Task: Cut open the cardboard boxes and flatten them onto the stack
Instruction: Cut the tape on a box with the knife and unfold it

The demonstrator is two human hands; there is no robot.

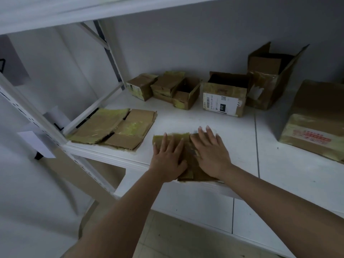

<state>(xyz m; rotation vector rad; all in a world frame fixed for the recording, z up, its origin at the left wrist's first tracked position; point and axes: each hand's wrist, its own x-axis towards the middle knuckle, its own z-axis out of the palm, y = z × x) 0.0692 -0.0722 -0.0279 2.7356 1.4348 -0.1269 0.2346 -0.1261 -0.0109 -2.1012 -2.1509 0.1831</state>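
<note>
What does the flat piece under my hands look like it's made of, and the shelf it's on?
Flattened piece: brown cardboard, matte, with glossy yellowish tape strips, pressed by the left hand and right hand. Shelf: smooth white surface with a seam, likely painted metal or laminate; unclear which.

A white metal shelf point(214, 118) carried brown cardboard throughout. The flattened box point(188, 159) at its front edge was dull brown, banded with yellow-green tape. To the left of it, the stack point(113, 127) of flattened cardboard showed the same tan panels streaked with glossy yellow-green tape. Farther back on the shelf, a labelled box point(223, 101) wore a white sticker printed with black barcodes and a black block. At the shelf's right end, a large box point(314, 120) bore red lettering over yellowish tape.
</note>
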